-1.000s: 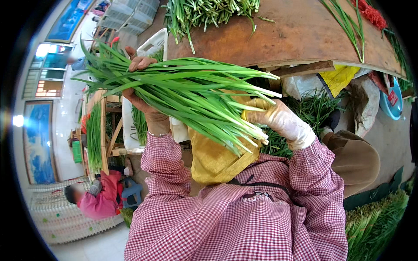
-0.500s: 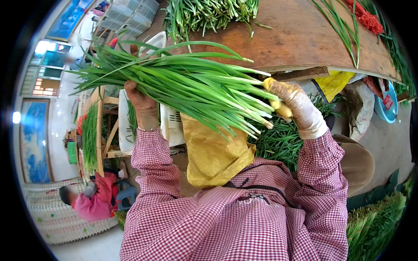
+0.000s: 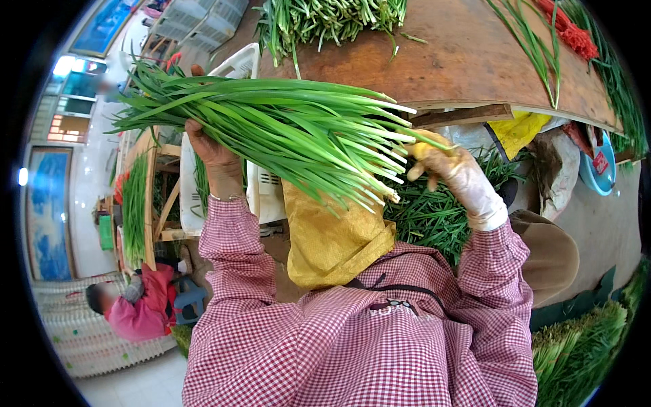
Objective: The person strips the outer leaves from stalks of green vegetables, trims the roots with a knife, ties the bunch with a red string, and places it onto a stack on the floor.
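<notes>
A loose bunch of garlic chives (image 3: 291, 129) lies sideways in front of me, long green leaves to the left and pale stem ends to the right. My left hand (image 3: 211, 146) grips it from below around the leafy part; its fingers are partly hidden behind the leaves. At the pale ends is my right hand (image 3: 447, 166), in a whitish glove with yellowed fingertips. Its thumb and finger pinch a single stalk that sticks out past the bunch, and the other fingers curl loosely. Below the bunch hangs a yellow cloth (image 3: 319, 244) over my lap.
A wooden table (image 3: 461, 61) ahead carries a pile of chives (image 3: 332, 24) and red ties (image 3: 573, 34). White crates (image 3: 271, 197) stand at left; cut leaves (image 3: 434, 217) lie below my right hand. A blue basin (image 3: 600, 166) sits far right. A seated person (image 3: 142, 302) is at lower left.
My right hand has shifted slightly down, its fingers now curled around one stalk that pokes out to the right. The bunch has moved a little left and its stem ends lie closer together.
</notes>
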The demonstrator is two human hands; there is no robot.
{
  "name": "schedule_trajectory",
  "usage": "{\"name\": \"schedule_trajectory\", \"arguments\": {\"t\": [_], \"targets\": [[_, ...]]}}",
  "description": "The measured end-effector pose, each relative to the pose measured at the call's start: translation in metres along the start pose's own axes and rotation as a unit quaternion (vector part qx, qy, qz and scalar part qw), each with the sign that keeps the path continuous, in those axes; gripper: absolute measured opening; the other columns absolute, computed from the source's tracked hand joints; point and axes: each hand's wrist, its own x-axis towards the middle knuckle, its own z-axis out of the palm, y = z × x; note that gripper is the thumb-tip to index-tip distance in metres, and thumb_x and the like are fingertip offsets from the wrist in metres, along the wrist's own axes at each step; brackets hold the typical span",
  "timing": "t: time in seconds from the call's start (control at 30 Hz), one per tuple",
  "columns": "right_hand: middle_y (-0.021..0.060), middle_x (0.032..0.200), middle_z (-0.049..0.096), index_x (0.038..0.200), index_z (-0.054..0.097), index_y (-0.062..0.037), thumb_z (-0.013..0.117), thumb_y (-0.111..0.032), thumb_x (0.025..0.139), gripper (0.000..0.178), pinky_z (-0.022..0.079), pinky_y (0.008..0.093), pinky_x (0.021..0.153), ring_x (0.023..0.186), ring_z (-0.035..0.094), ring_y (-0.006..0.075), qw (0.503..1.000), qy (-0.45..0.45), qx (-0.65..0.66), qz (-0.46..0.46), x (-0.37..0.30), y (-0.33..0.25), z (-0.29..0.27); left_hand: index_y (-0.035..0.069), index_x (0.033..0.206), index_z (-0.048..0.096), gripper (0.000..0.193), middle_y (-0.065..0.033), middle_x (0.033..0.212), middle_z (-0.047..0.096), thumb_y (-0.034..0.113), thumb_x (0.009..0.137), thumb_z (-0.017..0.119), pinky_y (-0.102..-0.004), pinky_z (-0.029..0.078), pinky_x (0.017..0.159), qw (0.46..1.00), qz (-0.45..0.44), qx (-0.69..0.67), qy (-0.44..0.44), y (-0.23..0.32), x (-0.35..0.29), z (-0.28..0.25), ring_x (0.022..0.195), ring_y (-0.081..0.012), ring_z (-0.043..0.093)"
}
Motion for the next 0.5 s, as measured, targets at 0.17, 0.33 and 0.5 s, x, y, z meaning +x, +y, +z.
{"name": "schedule_trajectory", "arguments": {"t": [0.17, 0.33, 0.5], "targets": [[-0.0002, 0.057, 0.055, 0.095, 0.061, -0.0049, 0.050, -0.022, 0.088, 0.021, 0.032, 0.0160, 0.043, 0.045, 0.039, 0.0026, 0.995, 0.053, -0.088, -0.001, 0.000, -0.031, 0.010, 0.012, 0.130, 0.033, 0.067, -0.0061, 0.104, 0.055, 0.013, 0.068, 0.056, -0.0371, 0.049, 0.082, 0.996, 0.038, 0.060, 0.061, -0.002, 0.002, 0.020, 0.091, -0.0204, 0.056], [-0.0011, 0.066, 0.056, 0.127, 0.041, -0.0090, 0.051, -0.015, 0.086, 0.043, 0.032, 0.0138, 0.046, 0.051, 0.040, 0.0010, 0.999, -0.010, 0.031, -0.030, -0.009, -0.032, 0.009, 0.008, 0.133, 0.030, 0.068, -0.0114, 0.113, 0.051, 0.009, 0.067, 0.048, -0.0327, 0.045, 0.087, 0.997, 0.038, 0.032, 0.064, 0.012, -0.003, 0.002, 0.101, -0.0215, 0.052], [-0.0007, 0.061, 0.055, 0.109, 0.054, -0.0041, 0.056, -0.022, 0.085, 0.031, 0.036, 0.0152, 0.046, 0.051, 0.045, 0.0027, 0.992, -0.011, -0.127, -0.011, 0.008, -0.022, 0.014, 0.006, 0.129, 0.035, 0.063, -0.0112, 0.112, 0.052, 0.008, 0.068, 0.048, -0.0334, 0.046, 0.085, 0.999, 0.024, -0.019, 0.014, 0.009, 0.000, -0.001, 0.097, -0.0218, 0.053]]}}
